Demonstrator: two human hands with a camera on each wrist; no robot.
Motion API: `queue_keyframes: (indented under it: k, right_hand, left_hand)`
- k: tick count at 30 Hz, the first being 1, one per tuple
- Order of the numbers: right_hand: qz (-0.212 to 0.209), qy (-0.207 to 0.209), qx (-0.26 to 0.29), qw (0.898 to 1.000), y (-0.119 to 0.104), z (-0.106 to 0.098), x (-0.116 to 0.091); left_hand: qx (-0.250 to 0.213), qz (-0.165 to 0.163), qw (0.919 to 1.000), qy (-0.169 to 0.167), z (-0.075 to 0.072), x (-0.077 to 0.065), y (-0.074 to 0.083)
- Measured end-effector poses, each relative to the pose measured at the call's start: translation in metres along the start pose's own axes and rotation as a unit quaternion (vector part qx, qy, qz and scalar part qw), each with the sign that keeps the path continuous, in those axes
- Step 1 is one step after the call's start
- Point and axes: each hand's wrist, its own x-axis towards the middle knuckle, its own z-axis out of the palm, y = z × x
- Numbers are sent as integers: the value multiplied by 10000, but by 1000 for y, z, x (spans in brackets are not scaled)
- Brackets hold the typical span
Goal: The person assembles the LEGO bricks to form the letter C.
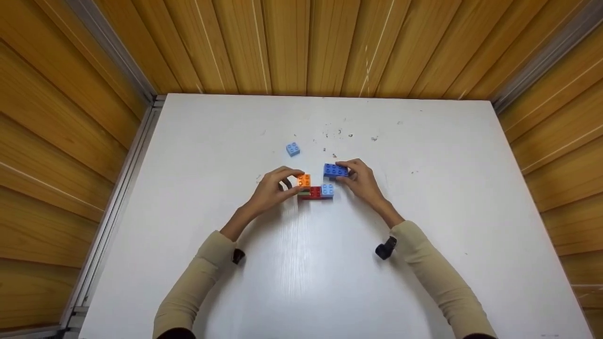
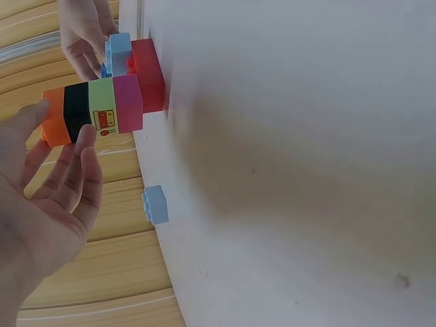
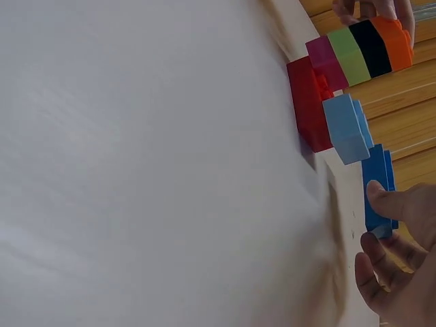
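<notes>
Pinching a dark-blue brick [image 1: 335,170], the right hand [image 1: 362,182]'s grip holds it just beyond the light-blue brick [image 1: 327,190] on the red base [image 3: 306,103], toward the desk [image 1: 292,282]'s far edge, long axis roughly along that edge; the left hand [image 1: 273,188]'s grip, nearer the left edge, grasps the orange brick [image 1: 304,181] atop the stack [image 2: 103,103].

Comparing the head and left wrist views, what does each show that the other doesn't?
Only head: the beige sleeves, with a black device by each. Only left wrist: the printed picture on the pale green brick; the pink brick below it shows plainly too, though I cannot make it out in the head view. Both: the left hand holding the orange brick, the right hand, the red brick and the loose light-blue brick.
</notes>
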Motion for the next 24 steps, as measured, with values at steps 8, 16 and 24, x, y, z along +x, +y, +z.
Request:
queue_keyframes:
  k: [8,16,24]
  right_hand:
    - [141,124,6,9998,-2,-11,-26]
    - [-11,-48,203,9998,-18,-14,-36]
    - [-387,-111,433,9982,-34,-10,-34]
  left_hand:
    - [-43,113,9999,-53,4,1,-1]
    - [-72,38,10000,-9,3,-2,-2]
    - [-266,84,9996,1,3,-1,-6]
